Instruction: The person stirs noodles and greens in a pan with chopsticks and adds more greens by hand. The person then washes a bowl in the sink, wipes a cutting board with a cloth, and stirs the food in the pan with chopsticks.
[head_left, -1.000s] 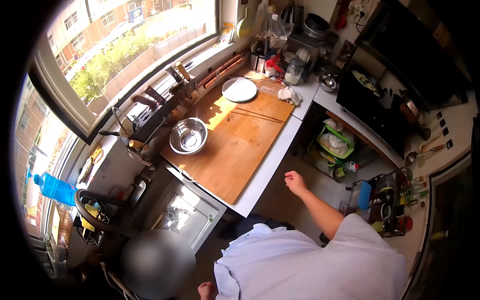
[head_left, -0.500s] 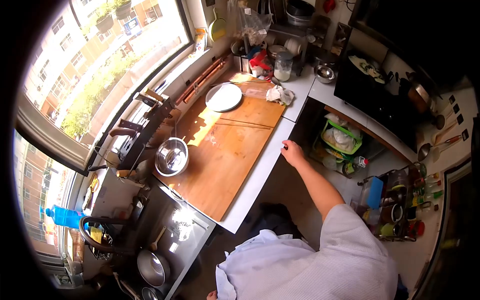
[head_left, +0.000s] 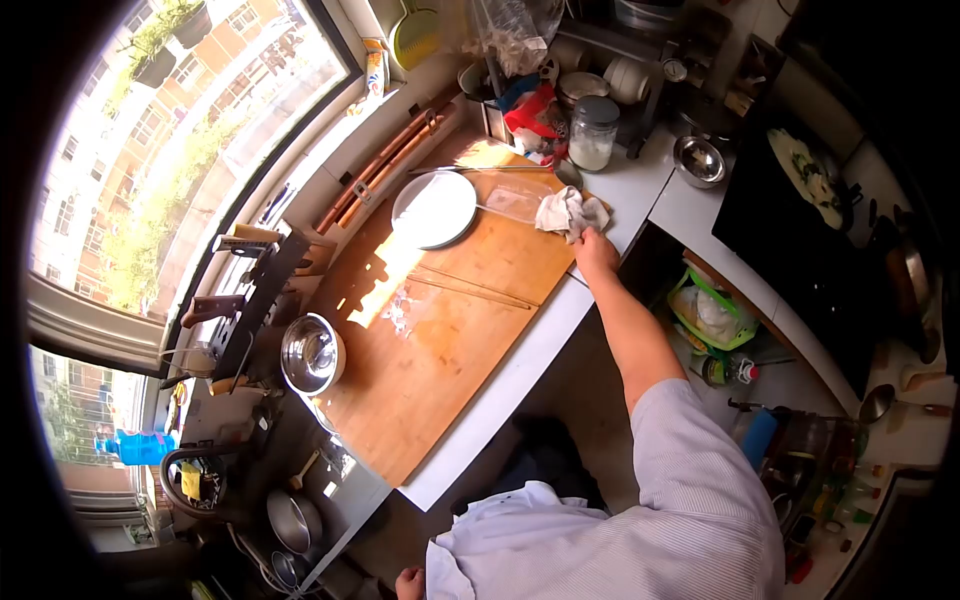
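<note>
My right hand (head_left: 594, 250) is closed on the edge of a crumpled light cloth (head_left: 568, 213) at the right corner of the wooden board (head_left: 440, 370). Left of the cloth lies a clear plastic tray (head_left: 515, 198), and beyond it a white plate (head_left: 434, 209). A pair of chopsticks (head_left: 470, 286) rests across the board, near some white residue. A steel bowl (head_left: 313, 355) stands at the board's left edge. Low in the view, my left hand (head_left: 410, 583) hangs beside the shirt, only partly visible, its fingers curled and whatever they hold hidden.
A glass jar (head_left: 593, 133) and a small steel bowl (head_left: 699, 161) stand at the back. Knives sit in a rack (head_left: 262, 300) by the window. The sink (head_left: 345, 480) is at lower left, the black stove (head_left: 790, 250) at right, a green basket (head_left: 715, 305) below.
My right hand has moved forward from beside the counter to the cloth and taken hold of it. The view has shifted, and more of my left hand shows than half a second ago.
</note>
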